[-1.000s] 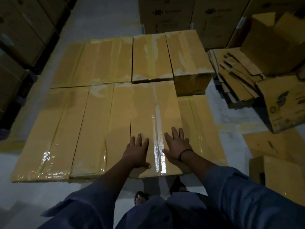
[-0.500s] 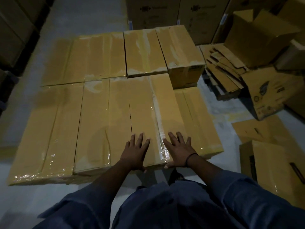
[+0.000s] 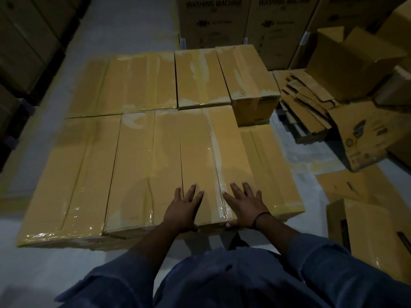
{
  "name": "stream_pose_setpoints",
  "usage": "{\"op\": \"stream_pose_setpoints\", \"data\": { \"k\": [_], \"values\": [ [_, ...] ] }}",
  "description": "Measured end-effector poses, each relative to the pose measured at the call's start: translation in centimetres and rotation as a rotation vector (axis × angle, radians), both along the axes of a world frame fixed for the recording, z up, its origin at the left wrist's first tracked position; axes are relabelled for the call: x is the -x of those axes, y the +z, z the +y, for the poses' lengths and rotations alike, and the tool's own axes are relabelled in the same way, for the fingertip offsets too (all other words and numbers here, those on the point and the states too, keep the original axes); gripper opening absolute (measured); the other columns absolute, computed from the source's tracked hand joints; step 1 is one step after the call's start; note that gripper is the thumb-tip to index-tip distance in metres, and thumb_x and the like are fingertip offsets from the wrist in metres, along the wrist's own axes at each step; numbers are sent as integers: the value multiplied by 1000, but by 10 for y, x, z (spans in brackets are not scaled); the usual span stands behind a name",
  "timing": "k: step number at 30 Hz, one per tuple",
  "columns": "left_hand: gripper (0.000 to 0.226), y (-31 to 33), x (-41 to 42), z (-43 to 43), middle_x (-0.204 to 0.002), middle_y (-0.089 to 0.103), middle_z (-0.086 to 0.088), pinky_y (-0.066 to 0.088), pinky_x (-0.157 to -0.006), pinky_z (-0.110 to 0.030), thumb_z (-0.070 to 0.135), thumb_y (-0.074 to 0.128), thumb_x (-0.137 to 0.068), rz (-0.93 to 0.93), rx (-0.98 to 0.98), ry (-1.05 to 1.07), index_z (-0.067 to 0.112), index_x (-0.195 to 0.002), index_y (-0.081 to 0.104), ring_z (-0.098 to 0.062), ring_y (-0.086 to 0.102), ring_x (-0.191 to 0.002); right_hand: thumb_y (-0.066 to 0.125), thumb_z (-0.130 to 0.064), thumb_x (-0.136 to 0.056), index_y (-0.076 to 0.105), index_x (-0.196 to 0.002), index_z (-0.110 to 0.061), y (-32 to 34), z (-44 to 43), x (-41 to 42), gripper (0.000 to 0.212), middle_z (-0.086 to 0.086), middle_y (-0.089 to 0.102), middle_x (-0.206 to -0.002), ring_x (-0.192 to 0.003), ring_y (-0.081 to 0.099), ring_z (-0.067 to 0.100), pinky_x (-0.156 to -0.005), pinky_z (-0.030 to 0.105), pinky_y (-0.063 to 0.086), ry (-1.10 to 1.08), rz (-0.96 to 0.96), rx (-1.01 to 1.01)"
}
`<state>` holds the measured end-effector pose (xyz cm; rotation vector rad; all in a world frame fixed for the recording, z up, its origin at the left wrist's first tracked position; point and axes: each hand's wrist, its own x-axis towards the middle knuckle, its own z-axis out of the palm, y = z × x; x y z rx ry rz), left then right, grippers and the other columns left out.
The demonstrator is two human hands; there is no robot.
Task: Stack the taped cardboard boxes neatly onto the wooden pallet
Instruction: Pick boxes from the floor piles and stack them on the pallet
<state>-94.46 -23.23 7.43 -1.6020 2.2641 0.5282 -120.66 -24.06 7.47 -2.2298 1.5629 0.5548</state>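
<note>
Several long taped cardboard boxes lie side by side in two rows, forming a flat stack that hides whatever bears it. My left hand (image 3: 183, 208) and my right hand (image 3: 244, 204) rest flat, fingers spread, on the near end of the top box (image 3: 200, 152) in the front row. Both thumbs hook over its near edge. A lower box (image 3: 269, 170) lies to its right, one layer down. Behind it a box (image 3: 246, 74) ends the back row.
Flattened cardboard (image 3: 304, 103) is piled on a pallet to the right. Loose boxes (image 3: 369, 236) stand at the near right. Tall washing machine cartons (image 3: 213, 21) line the back. Dark stacked boxes (image 3: 24, 41) run along the left, past a strip of grey floor (image 3: 66, 274).
The top box has slid away from me, so my hands now sit at its near edge. My view has shifted slightly.
</note>
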Motion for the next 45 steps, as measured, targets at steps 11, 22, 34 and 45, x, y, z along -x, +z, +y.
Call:
{"op": "stream_pose_setpoints", "data": {
  "k": [11, 22, 34, 45],
  "values": [
    [132, 5, 5, -9, -172, -14, 5, 47, -109, -55, 50, 90, -70, -3, 18, 54, 35, -163, -3, -47, 8, -153, 68, -78, -73, 6, -157, -45, 7, -17, 0, 109, -4, -13, -170, -153, -10, 42, -112, 77, 13, -6, -12, -17],
    [136, 22, -13, -18, -172, -16, 1, 55, -99, -50, 36, 92, -70, -81, 12, -125, 36, -163, -7, -45, 17, -149, 66, -81, -71, 5, -156, -46, 4, -18, 2, 111, -4, -13, -169, -153, -9, 41, -112, 76, 14, 2, -11, -14],
    [120, 2, -16, -13, -172, -13, 2, 56, -95, -50, 46, 79, -79, -50, 86, -132, 36, -161, -9, -44, 20, -146, 66, -81, -71, 6, -156, -46, 2, -16, 1, 111, -6, -13, -169, -153, -10, 41, -111, 77, 13, -15, -27, -11],
    [117, -2, -13, -12, -172, -15, 3, 56, -97, -49, 37, 78, -84, -50, 64, -93, 37, -161, -10, -44, 17, -148, 67, -81, -71, 5, -156, -47, 3, -18, -1, 110, -7, -15, -169, -154, -10, 41, -112, 77, 13, -20, -11, -16]
  ]
}}
